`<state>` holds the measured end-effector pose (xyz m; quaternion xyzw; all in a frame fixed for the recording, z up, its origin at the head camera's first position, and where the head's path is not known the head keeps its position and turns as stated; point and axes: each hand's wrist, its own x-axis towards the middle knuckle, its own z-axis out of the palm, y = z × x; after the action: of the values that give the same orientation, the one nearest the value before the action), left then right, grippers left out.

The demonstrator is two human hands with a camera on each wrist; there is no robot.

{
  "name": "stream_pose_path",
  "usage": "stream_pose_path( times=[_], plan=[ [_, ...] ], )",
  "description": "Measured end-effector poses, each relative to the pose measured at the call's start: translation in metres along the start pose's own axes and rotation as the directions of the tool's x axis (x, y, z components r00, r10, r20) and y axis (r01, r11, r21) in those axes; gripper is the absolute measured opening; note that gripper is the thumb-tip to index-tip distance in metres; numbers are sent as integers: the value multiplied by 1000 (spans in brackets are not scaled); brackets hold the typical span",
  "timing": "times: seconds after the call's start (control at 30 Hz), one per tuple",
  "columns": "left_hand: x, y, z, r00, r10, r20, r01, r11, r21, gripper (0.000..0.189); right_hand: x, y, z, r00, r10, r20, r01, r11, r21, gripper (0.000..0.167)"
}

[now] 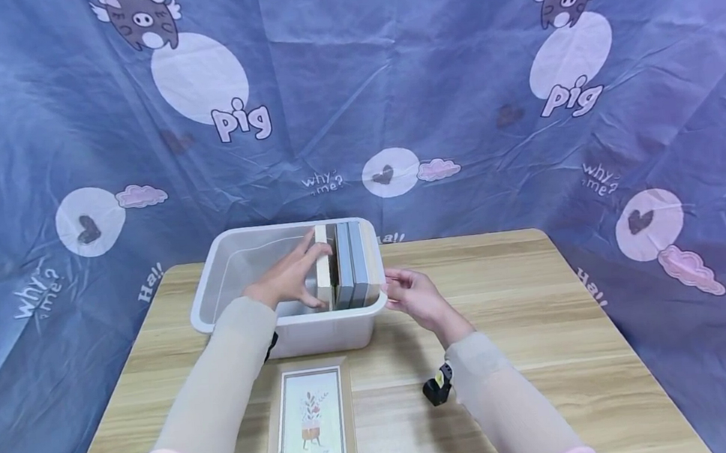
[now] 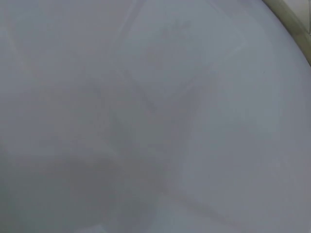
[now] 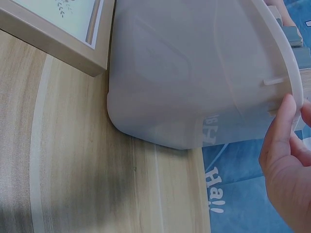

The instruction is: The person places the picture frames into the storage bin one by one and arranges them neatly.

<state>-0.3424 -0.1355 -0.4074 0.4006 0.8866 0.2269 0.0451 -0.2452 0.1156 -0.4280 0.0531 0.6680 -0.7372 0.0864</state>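
A translucent white plastic bin stands at the far side of the wooden table. Upright along its right end is a row of picture frames: a cream one on the left, blue-grey ones in the middle, a pale wood-coloured one at the right wall. My left hand reaches inside and grips the cream frame, thumb at its near end, fingers at its far end. With my right hand I pinch the bin's right rim, as the right wrist view shows. The left wrist view holds only the bin's blurred wall.
A framed plant picture lies flat on the table, in front of the bin. Behind the table hangs a blue cloth printed with pigs. A black wrist device sits below my right wrist.
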Motion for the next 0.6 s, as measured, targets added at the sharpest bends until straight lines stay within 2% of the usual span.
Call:
stream_pose_path(
  times=[0.6],
  plan=[
    [-6,-3,7,1000,31,2,-31,999,-30,98,-2,-3,6,1000,7,-13,-7,1000,0,42]
  ],
)
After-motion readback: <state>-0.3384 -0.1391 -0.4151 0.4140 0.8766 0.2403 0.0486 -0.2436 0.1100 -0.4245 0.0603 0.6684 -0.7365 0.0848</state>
